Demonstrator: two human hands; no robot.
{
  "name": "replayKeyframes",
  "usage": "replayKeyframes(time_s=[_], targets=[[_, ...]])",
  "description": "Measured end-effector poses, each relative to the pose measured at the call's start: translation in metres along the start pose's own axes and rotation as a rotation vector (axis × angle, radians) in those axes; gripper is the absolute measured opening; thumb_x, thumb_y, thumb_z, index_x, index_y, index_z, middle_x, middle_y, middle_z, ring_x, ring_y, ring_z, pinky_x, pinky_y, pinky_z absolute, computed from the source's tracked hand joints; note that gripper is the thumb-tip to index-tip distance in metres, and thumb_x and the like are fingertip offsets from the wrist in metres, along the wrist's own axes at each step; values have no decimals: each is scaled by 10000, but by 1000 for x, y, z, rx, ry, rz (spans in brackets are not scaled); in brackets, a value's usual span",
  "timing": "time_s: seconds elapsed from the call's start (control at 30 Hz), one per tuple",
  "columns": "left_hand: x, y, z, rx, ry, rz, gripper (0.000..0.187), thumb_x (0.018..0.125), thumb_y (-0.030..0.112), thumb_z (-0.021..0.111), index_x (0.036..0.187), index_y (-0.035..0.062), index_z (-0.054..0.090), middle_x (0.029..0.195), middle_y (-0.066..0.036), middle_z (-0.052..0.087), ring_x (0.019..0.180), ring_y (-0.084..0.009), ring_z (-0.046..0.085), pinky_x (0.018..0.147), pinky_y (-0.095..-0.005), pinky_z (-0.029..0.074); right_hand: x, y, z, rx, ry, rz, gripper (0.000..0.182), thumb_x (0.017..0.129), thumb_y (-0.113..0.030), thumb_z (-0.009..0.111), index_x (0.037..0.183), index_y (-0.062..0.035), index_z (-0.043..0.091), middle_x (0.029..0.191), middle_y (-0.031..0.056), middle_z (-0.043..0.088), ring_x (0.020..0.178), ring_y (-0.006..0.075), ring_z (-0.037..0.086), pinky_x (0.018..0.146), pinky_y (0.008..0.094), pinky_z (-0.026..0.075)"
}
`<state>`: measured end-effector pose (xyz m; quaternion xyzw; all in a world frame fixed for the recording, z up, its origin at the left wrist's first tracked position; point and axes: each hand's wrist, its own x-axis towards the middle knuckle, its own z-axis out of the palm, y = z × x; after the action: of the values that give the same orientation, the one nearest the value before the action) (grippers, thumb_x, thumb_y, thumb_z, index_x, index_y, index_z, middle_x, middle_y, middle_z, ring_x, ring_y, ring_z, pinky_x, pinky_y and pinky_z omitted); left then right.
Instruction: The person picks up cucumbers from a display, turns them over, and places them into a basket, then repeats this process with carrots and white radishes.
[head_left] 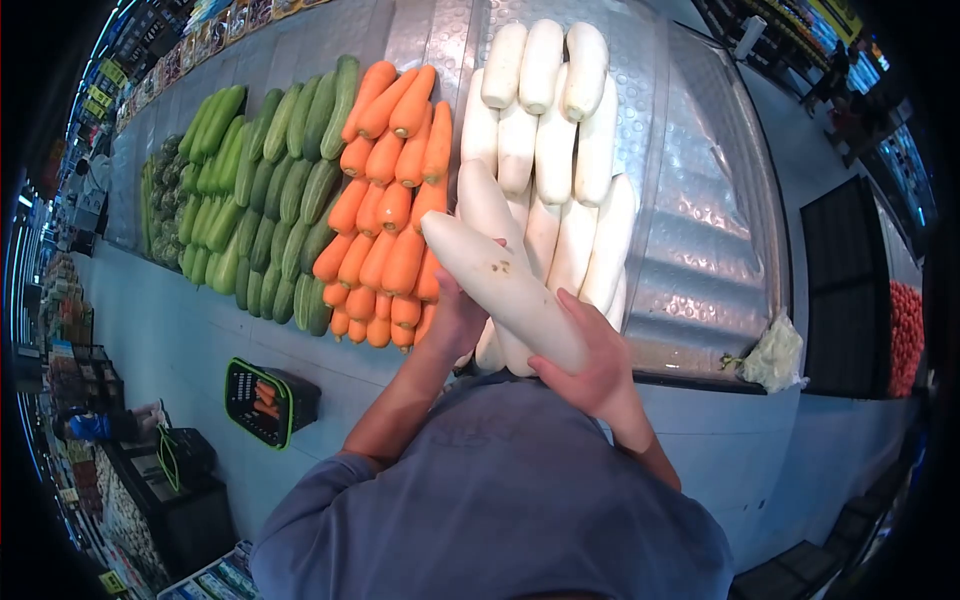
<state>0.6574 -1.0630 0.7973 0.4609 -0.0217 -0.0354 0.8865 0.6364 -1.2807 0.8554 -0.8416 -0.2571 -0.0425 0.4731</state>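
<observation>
The right hand (600,362) is closed around the thick near end of a white radish (500,280), thumb on the near side and fingers over the far side. The left hand (458,308) supports it from below and to the left, a fingertip showing at its far edge; how firmly those fingers grip cannot be told. The radish lies aslant between the hands, its narrower end pointing beyond the left hand, with brown marks midway along its top.

The step in hand looks like handling and checking this one radish; the next move calls for both hands to keep its weight supported and clear of its neighbours.

Just beyond the hands lies the radish pile (540,140). Left of the left hand come stacked carrots (385,230), then cucumbers (290,190). Below these, well left of that hand, a black basket (305,405) with a green rim has carrots inside. Well right of the right hand, a crumpled plastic bag (773,355) sits at the corner of the metal display (690,220).
</observation>
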Motion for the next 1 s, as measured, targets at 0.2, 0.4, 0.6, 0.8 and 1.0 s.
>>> replayKeyframes(time_s=[0.2,0.4,0.6,0.8,1.0], targets=[[7,1,-10,-65,112,34,969,924,869,279,1467,83,441,1388,-95,517,1279,-243,531,1077,-451,466,-13,18,12,876,-156,348,832,808,-145,854,1516,-6,440,1391,155,591,1242,214,595,1032,349,479],[12,1,3,-210,131,23,1003,927,874,236,1473,59,448,1309,-101,548,1225,-231,553,1059,-423,478,-19,18,23,836,-75,282,776,821,-102,825,1502,-12,464,1417,137,579,1289,206,556,1073,344,442],[11,-2,2,-216,92,5,1027,932,870,210,1506,43,415,1343,-108,541,1245,-243,548,1072,-428,471,-15,16,31,477,52,56,718,795,-85,818,1447,-19,524,1447,153,577,1258,264,578,1047,366,473],[11,2,17,-197,178,58,1065,891,913,276,1503,55,432,1338,-92,553,1192,-224,577,1023,-429,505,-16,31,31,274,128,-97,724,777,-100,827,1431,-17,529,1456,170,569,1243,311,581,1039,390,474],[5,3,1,48,105,51,1065,827,959,356,1419,82,476,1356,-95,528,1235,-236,557,1043,-444,485,9,3,19,139,-80,-25,765,811,-171,819,1478,-18,478,1464,176,526,1310,343,535,1062,418,468]])
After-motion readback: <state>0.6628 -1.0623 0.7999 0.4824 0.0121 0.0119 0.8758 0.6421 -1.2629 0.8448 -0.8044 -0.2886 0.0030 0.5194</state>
